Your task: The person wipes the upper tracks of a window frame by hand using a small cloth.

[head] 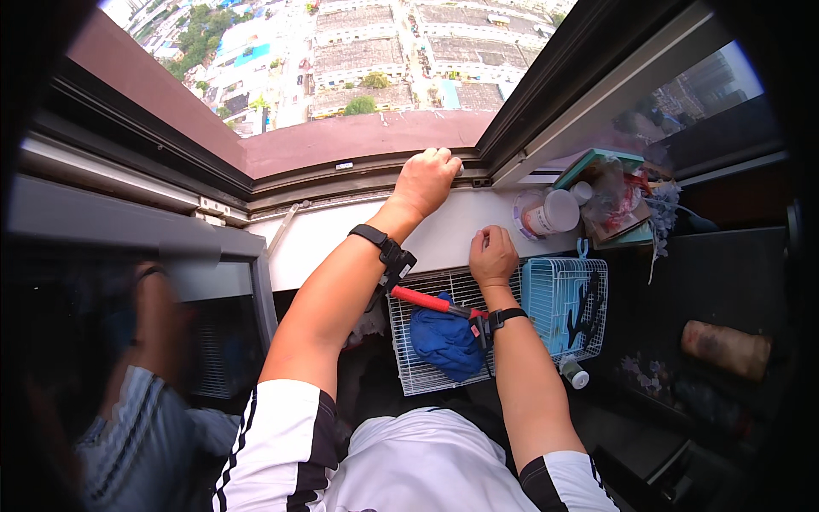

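My left hand [427,180] is curled at the lower track of the open window frame [377,168]. A small pale bit shows beside its fingers; what it belongs to is hidden. Resting at the front edge of the white windowsill [358,240], my right hand [494,257] has its fingers curled in, with nothing visible in them. Below the hands, a blue cloth [445,342] lies on a white wire cage [409,377]. A tool with a red handle [419,299] lies across the cloth, its far end partly hidden by my right wrist.
At right on the sill stand a white-lidded jar [553,214] and a pile of boxes and plastic bags [617,205]. A light-blue wire cage [563,307] sits beside the white one. The opened window sash [262,281] swings inward at left. Rooftops [358,57] lie far below outside.
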